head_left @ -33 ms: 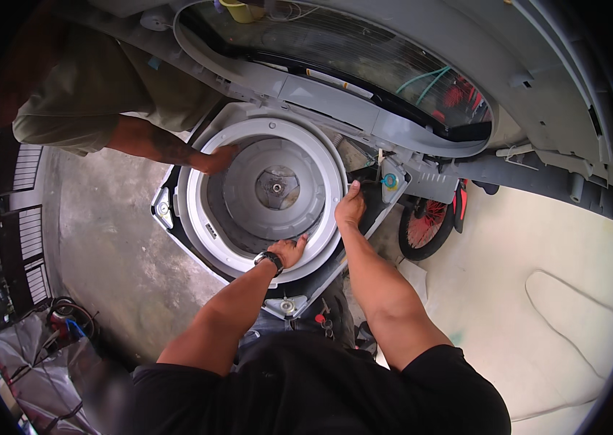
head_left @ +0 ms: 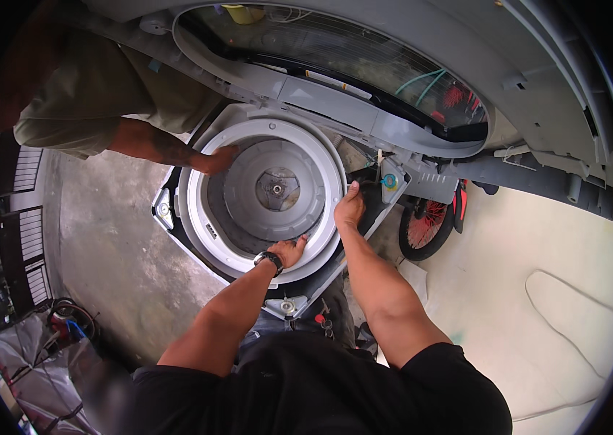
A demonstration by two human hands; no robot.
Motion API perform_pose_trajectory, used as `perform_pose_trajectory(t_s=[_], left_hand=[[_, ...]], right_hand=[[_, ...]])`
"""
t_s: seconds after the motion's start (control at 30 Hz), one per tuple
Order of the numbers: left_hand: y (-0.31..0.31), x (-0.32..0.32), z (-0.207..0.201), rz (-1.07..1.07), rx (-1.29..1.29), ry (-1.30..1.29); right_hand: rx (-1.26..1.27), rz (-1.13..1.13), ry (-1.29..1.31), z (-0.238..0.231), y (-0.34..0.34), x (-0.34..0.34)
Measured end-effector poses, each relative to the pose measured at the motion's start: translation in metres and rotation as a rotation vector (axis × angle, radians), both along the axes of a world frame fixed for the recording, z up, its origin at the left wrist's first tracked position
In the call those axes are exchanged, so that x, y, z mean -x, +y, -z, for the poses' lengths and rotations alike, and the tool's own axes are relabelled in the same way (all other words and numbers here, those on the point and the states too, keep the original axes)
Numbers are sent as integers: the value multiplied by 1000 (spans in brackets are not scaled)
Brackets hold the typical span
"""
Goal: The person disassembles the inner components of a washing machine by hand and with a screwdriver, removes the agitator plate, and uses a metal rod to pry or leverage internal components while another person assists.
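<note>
An open top-load washing machine stands before me, its round grey tub point(head_left: 248, 190) ringed by a pale plastic rim point(head_left: 197, 210). At the near side my left hand point(head_left: 290, 252), with a watch on its wrist, is closed over this rim. On the right side my right hand point(head_left: 350, 206) grips the rim's outer edge, thumb up, its other fingers mostly hidden. A worn metal plate with a hub point(head_left: 277, 189) shows at the tub's bottom. Another person's hand point(head_left: 219, 159) reaches over the rim into the tub from the far left.
The machine's raised grey top panel with an oval lid opening point(head_left: 328, 109) leans across the far side. White corner suspension mounts point(head_left: 288, 306) sit in the square cabinet. A red-spoked wheel point(head_left: 426, 223) is at the right, a grey cover point(head_left: 45, 370) at lower left.
</note>
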State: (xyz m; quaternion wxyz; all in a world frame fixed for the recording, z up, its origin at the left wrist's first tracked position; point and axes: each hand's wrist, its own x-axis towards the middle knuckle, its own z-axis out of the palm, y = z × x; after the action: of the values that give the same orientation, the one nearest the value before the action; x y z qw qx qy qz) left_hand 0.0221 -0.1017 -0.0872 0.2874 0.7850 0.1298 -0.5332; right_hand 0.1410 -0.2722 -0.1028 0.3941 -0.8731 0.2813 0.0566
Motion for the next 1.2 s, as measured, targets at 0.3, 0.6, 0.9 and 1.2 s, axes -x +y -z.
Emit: perform_pose_trajectory(t_s=[0.3,0.6,0.9,1.2], left_hand=[[-5,-9,-8,36,-55,7],[24,10,47,232,16,-161],[3,-12,-1,149,73,-1],[-78,-79,56,-790,136,-31]], right_hand=[[-23,-1,60,4,-16,-2],[-18,-20,-67,-9,14,-2],[-22,36,-7,4,-8,5],[-2,11,-42,2,-6,10]])
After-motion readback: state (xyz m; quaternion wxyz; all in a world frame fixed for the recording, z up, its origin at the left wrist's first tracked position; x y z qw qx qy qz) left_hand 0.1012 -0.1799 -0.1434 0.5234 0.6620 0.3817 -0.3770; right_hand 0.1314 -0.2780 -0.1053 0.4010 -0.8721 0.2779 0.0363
